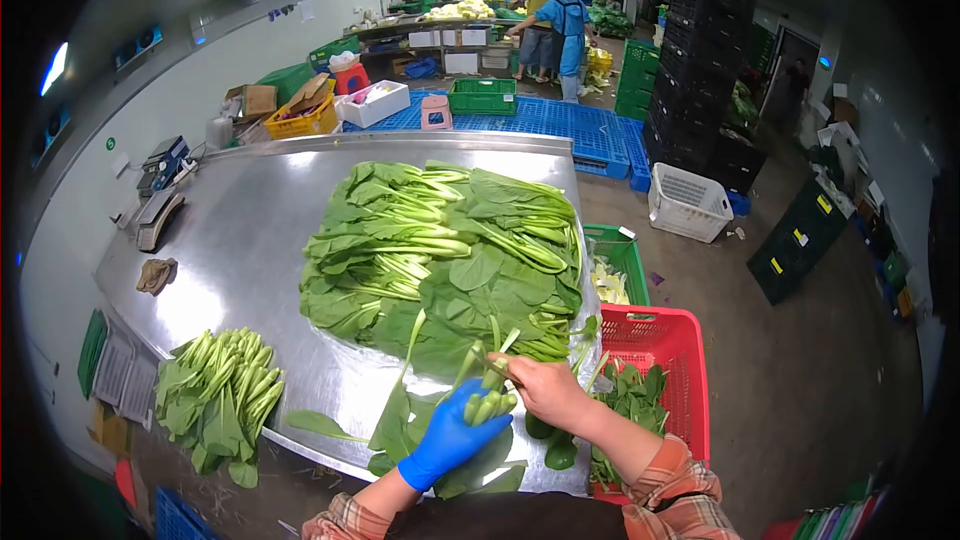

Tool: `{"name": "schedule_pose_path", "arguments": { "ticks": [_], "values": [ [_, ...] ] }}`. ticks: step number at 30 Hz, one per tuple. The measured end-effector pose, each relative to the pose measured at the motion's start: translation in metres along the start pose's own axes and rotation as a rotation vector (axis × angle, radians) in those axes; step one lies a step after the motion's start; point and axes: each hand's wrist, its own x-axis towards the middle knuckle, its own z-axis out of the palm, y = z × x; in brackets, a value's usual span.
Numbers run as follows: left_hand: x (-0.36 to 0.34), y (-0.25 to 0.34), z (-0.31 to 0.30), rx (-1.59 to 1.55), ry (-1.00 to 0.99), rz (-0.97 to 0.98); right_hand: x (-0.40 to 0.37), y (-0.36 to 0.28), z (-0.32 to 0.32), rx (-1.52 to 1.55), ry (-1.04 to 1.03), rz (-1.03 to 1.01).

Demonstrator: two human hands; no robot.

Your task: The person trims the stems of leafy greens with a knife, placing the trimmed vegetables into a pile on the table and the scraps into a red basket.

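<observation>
My left hand (452, 442), in a blue glove, is closed around a bunch of leafy green stalks (490, 406), cut ends up and leaves hanging below. Beside it my bare right hand (550, 395) is closed on what looks like a small dark knife (503, 368), its blade against the stalks. Just beyond both hands lies a large pile of leafy greens (495, 275) on the steel table (240, 240). Another heap of greens (222, 395) sits at the table's left corner, and a loose leaf (318, 425) lies near the front edge.
At my right stands a red crate (685, 355) with leaves inside, a green crate (620, 240) behind it. A scale (158, 220) and a brown cloth (156, 276) are on the table's left. Farther off are stacked black crates (697, 70), a white basket (690, 202) and people (568, 30).
</observation>
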Motion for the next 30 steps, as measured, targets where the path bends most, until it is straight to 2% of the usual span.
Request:
{"name": "schedule_pose_path", "arguments": {
  "ticks": [2,5,6,7,9,11,12,13,15,16,17,18,20,21,23,25,26,27,29,30],
  "values": [
    [0.001,-0.003,-0.003,0.036,-0.008,0.103,0.002,0.002,0.001,-0.010,0.030,0.052],
    [0.008,0.003,-0.016,0.246,0.018,0.346,-0.006,0.052,0.017,0.234,-0.127,0.067],
    [0.011,0.006,-0.022,0.340,0.037,0.444,-0.003,0.060,0.014,0.286,-0.183,0.135],
    [0.013,0.008,-0.028,0.366,0.036,0.432,0.003,0.069,0.006,0.244,-0.222,0.242],
    [0.021,0.013,-0.036,0.421,0.036,0.419,0.023,0.049,-0.016,0.558,-0.126,0.412],
    [0.024,0.009,-0.035,0.360,0.082,0.369,0.041,0.021,-0.021,0.670,-0.033,0.229],
    [0.024,0.005,-0.037,0.282,0.085,0.325,0.046,0.012,-0.023,0.716,-0.133,0.256],
    [0.026,0.006,-0.040,0.206,0.087,0.283,0.054,0.026,-0.014,0.567,-0.060,0.088],
    [0.024,0.011,-0.056,0.042,0.090,0.274,0.076,0.061,-0.009,0.113,0.293,0.098],
    [0.019,0.015,-0.062,-0.099,0.057,0.179,0.088,0.091,-0.007,0.000,0.412,0.135],
    [0.014,0.019,-0.065,-0.239,0.024,0.082,0.094,0.122,-0.003,-0.136,0.459,0.293],
    [0.012,0.018,-0.063,-0.364,0.016,0.074,0.099,0.152,0.002,-0.223,0.423,0.493],
    [0.010,0.018,-0.058,-0.535,-0.024,0.081,0.104,0.176,-0.001,-0.257,0.255,0.623],
    [0.009,0.011,-0.062,-0.491,-0.065,0.058,0.104,0.182,-0.002,-0.273,0.171,0.688],
    [0.008,-0.003,-0.065,-0.499,-0.014,-0.093,0.104,0.187,-0.004,-0.285,0.165,0.622],
    [0.012,-0.034,-0.074,-0.455,-0.010,-0.150,0.104,0.188,-0.009,-0.294,0.151,0.612],
    [0.015,-0.044,-0.075,-0.433,-0.012,-0.180,0.104,0.196,-0.008,-0.142,0.151,0.634],
    [0.015,-0.043,-0.070,-0.345,0.019,-0.177,0.101,0.206,0.000,-0.179,0.216,0.533],
    [0.010,-0.032,-0.060,-0.170,0.092,-0.166,0.104,0.207,0.001,0.089,0.433,0.521],
    [0.010,-0.025,-0.055,-0.235,0.074,-0.134,0.108,0.164,-0.026,0.489,0.477,0.635]
  ]
}}
